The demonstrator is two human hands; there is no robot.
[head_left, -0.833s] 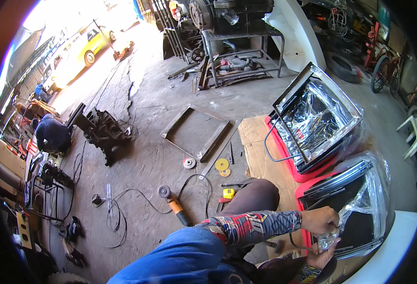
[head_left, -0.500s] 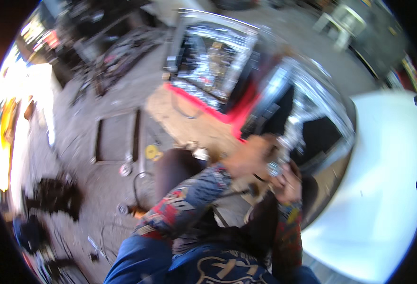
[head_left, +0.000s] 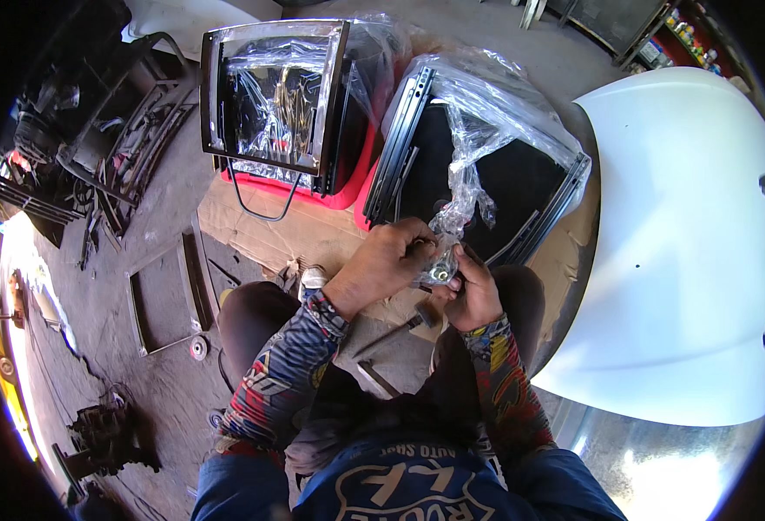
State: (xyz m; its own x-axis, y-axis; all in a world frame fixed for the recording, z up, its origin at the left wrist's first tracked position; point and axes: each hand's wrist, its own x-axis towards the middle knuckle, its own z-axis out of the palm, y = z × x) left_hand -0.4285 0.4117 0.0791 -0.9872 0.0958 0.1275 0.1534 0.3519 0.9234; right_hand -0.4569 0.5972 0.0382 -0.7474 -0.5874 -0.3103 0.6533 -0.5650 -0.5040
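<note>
Between my two hands is a small clear plastic bag [head_left: 441, 273] with shiny metal hardware inside, perhaps nuts or bolts. My left hand [head_left: 380, 262] pinches the bag's upper left side, its fingers curled. My right hand [head_left: 476, 295] grips the other side, thumb up against the plastic. Just beyond them lies a seat [head_left: 508, 187], its dark underside and black metal rails facing up, partly wrapped in clear film. Left of it a second, red-edged seat [head_left: 348, 193] carries a dark metal frame [head_left: 334, 95] on top.
Flattened cardboard [head_left: 313, 234] lies under the seats. A large white car hood [head_left: 677, 260] takes up the right side. Between my legs lies a hammer [head_left: 400, 332]. At left are a rectangular metal frame [head_left: 135, 313], a small disc [head_left: 198, 347] and a heap of metal parts [head_left: 113, 187].
The view has swung to the right and sharpened from motion blur, so seats and floor sit farther left. Both hands stay together on the small bag.
</note>
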